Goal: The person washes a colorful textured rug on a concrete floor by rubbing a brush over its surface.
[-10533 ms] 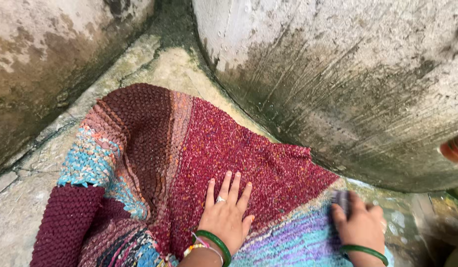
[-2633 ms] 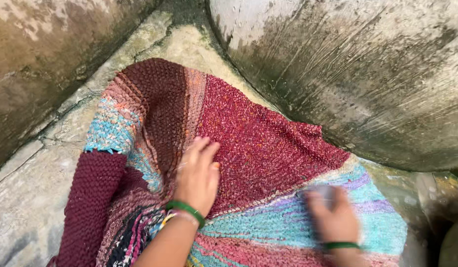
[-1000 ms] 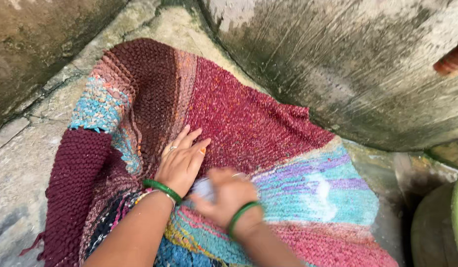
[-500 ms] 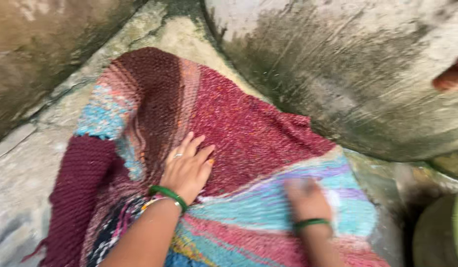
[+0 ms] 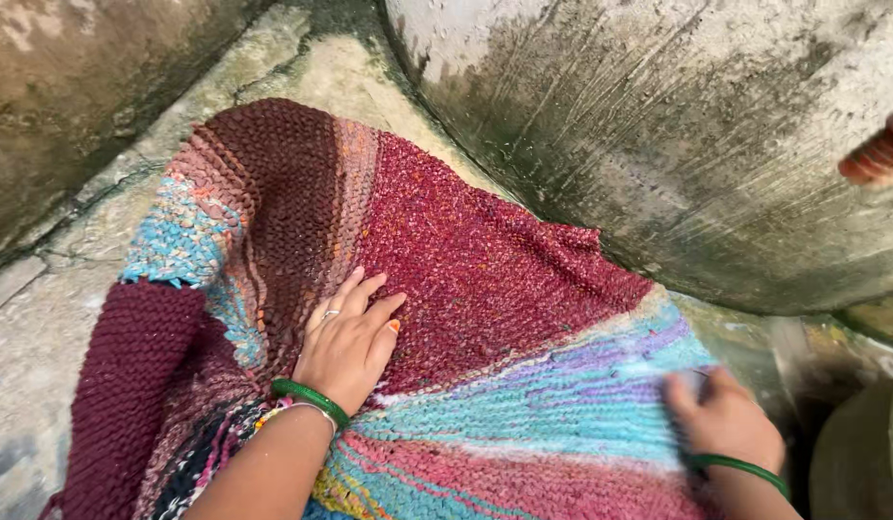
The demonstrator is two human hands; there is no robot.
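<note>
Rug: knitted rug (image 5: pixel 446 279), many colours, lies spread on a stone floor (image 5: pixel 42 318), bunched and folded at its left side. Bands run dark maroon, brown, speckled red, then turquoise, purple and pink toward the near edge. Far tip points into the corner, right edge touches the base of the curved wall.
Left hand: left hand (image 5: pixel 345 337) lies palm down, flat on the rug where the brown and red bands meet. Fingers stretched out and slightly spread, gripping nothing, just pressing the fabric. Ring on one finger, green bangle (image 5: pixel 310 400) and thin beaded bands at the wrist.
Right hand: right hand (image 5: pixel 726 424) sits at the rug's right end on the turquoise and purple bands, blurred. Fingers curled down over something small and pale against the fabric; cannot tell what it is or how tight the hold is. Green bangle at this wrist too.
Suds: white streaks (image 5: pixel 649 366) on the turquoise band just left of the right hand.
Walls: rough stained concrete wall (image 5: pixel 678 144) curves behind on the right, another mossy wall (image 5: pixel 71 77) on the left, floor narrows between them.
Far right: ribbed orange-red thing (image 5: pixel 875 159) at the frame edge, too cut off to tell.
</note>
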